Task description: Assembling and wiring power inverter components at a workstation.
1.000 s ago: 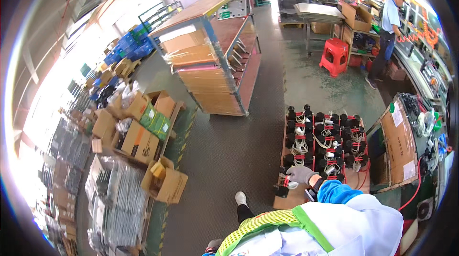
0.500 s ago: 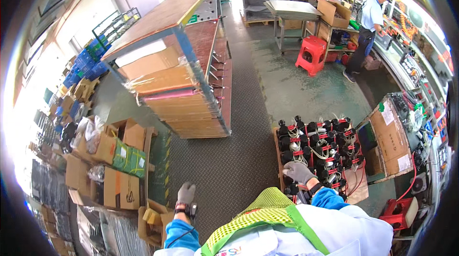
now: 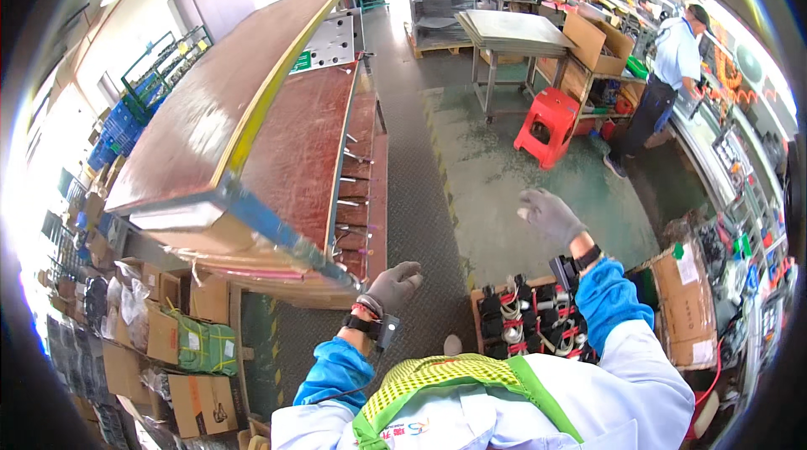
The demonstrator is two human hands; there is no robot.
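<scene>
My left hand (image 3: 392, 285) wears a grey glove and hangs in the air with loosely curled fingers, holding nothing, close to the low corner of a big brown shelving rack (image 3: 252, 156). My right hand (image 3: 548, 214), also gloved, is raised above the green floor with its fingers apart and nothing in it. Below my right forearm sits a wooden tray (image 3: 481, 297) packed with several black parts wound with red and white cables (image 3: 525, 320).
Cardboard boxes (image 3: 185, 341) lie stacked at lower left. A red plastic stool (image 3: 548, 126) stands by a metal table (image 3: 513, 29). A person in a blue shirt (image 3: 668, 63) stands at a bench on the right. An open carton (image 3: 685, 307) sits right of the tray.
Both my hands have risen. The right one has left the tray of black parts and is up in the air; the left one has come up beside the rack. The view swung left.
</scene>
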